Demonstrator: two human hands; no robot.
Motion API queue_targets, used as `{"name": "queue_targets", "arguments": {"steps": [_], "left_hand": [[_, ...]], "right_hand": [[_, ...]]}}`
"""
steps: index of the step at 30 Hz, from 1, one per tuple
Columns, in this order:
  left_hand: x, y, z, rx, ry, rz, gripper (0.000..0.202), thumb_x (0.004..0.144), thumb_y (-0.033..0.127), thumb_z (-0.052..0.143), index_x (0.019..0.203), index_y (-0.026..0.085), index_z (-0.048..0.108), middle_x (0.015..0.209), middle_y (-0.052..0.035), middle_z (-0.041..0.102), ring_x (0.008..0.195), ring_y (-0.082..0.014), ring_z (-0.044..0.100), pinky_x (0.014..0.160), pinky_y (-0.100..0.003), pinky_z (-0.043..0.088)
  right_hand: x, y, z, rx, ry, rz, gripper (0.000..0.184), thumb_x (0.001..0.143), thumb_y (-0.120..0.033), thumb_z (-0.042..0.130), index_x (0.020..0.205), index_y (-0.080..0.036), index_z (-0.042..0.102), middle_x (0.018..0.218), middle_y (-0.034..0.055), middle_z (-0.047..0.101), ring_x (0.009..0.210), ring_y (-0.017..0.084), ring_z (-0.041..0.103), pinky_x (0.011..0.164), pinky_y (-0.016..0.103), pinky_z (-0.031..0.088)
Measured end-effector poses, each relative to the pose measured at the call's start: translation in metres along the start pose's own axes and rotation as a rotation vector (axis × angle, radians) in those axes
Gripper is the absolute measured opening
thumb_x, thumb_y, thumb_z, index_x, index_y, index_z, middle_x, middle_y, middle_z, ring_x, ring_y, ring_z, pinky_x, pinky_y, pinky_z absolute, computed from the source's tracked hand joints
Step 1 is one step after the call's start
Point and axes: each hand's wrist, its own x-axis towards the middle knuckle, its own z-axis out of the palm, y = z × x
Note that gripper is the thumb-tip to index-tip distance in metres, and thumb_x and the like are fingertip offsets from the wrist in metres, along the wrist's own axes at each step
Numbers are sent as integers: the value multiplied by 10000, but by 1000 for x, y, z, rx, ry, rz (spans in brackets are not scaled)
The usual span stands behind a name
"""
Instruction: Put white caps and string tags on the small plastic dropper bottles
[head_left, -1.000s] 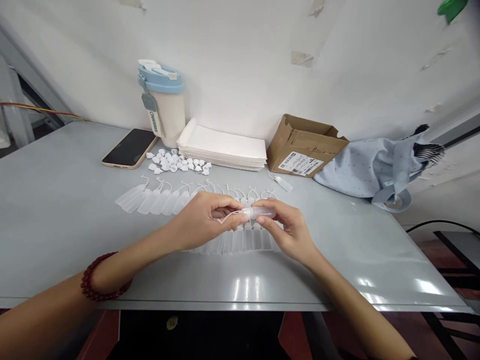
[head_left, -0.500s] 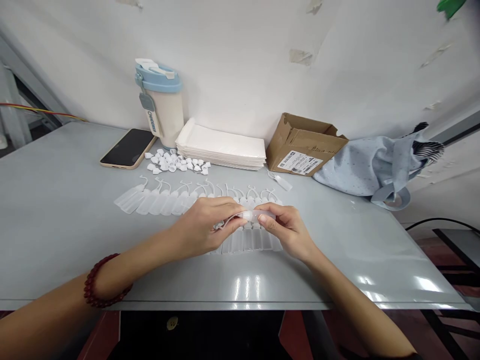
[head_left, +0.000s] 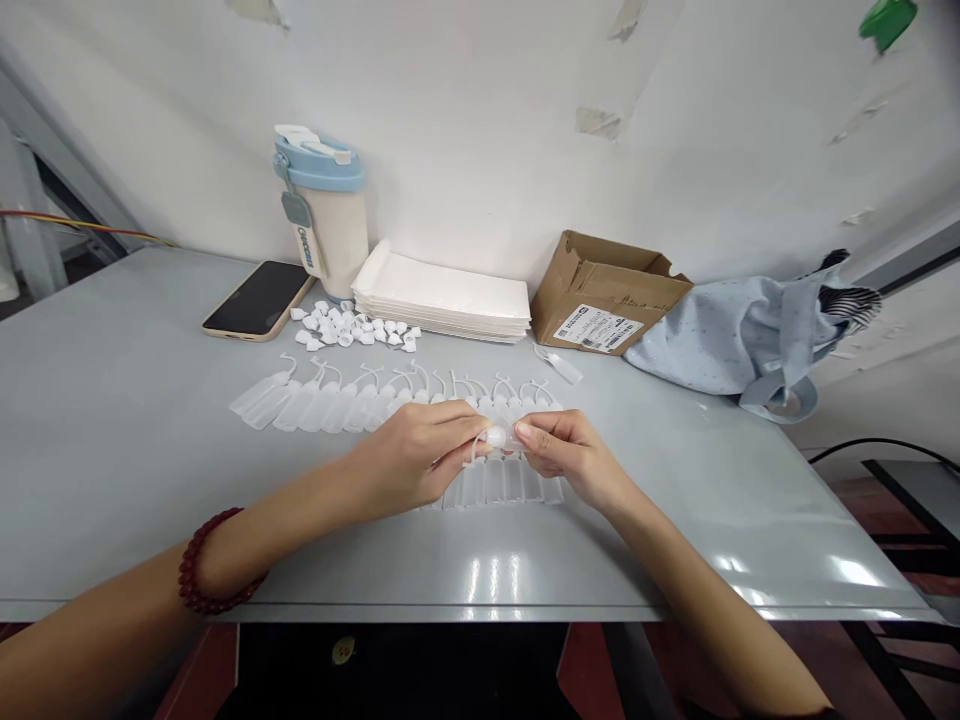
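My left hand (head_left: 427,450) is closed in a pinch on a small white cap (head_left: 496,436), with a thin pale cord looping down from it. My right hand (head_left: 574,452) pinches the flat translucent plastic sleeve (head_left: 513,441) joined to that cap, just to its right. Fingers cover much of both parts. Behind my hands lies a row of similar capped sleeves (head_left: 322,405), their cords pointing toward the wall. More translucent sleeves (head_left: 499,483) lie side by side under and in front of my hands.
Loose white caps (head_left: 341,325) are heaped by a phone (head_left: 259,298) and a blue-lidded cup (head_left: 330,220). Along the wall stand a stack of white padded envelopes (head_left: 450,290), an open cardboard box (head_left: 600,295) and a pale blue bag (head_left: 742,335). One corded sleeve (head_left: 564,368) lies before the box.
My right fingers have shifted on the sleeve, closer to the cap, and are more curled. The cord at my left fingers now hangs in a loop. The view has tilted slightly.
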Motion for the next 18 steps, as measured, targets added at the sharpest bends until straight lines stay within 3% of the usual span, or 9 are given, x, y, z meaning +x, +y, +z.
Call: {"name": "queue_targets", "arguments": {"steps": [6,10,12,14,16,18], "left_hand": [[-1,-5,4,15,-13,-6,206,940,138,408,922,140,613,761,-45,614,645,-120,549,578,-223,435],[3,-10,-1,-17,-1,-119,166,934,241,491,961,141,621,868,-58,659,711,-127,609,660,-235,482],[5,-16,-9,-7,31,-234,195,920,284,510,988,145,627,934,-65,677,756,-139,635,704,-248,502],[6,-25,-21,40,83,-383,216,907,300,500,995,161,640,974,-64,696,808,-163,652,710,-258,512],[4,-37,-33,147,132,-506,220,875,328,516,952,178,657,974,-61,713,818,-199,663,671,-274,509],[1,-51,-44,257,179,-568,218,855,322,510,927,190,668,953,-57,723,831,-220,664,747,-319,507]], "right_hand": [[1,1,-1,-29,-33,56,461,824,-546,575,563,-179,474,466,-94,237,441,53,161,450,255,137],[2,3,-5,-86,-5,-15,428,889,-524,490,656,-168,535,499,-76,286,460,70,218,468,255,184],[4,4,-12,-166,95,-95,421,916,-503,453,685,-166,551,521,-60,332,483,83,274,487,259,224],[6,6,-22,-295,291,-189,406,920,-483,456,679,-170,547,567,-39,388,520,97,335,508,260,268],[11,11,-37,-471,480,-271,363,921,-472,456,770,-173,598,638,-13,486,564,116,400,546,265,325],[17,19,-54,-670,587,-310,351,932,-449,428,906,-172,642,732,22,590,613,144,468,609,289,379]]}}
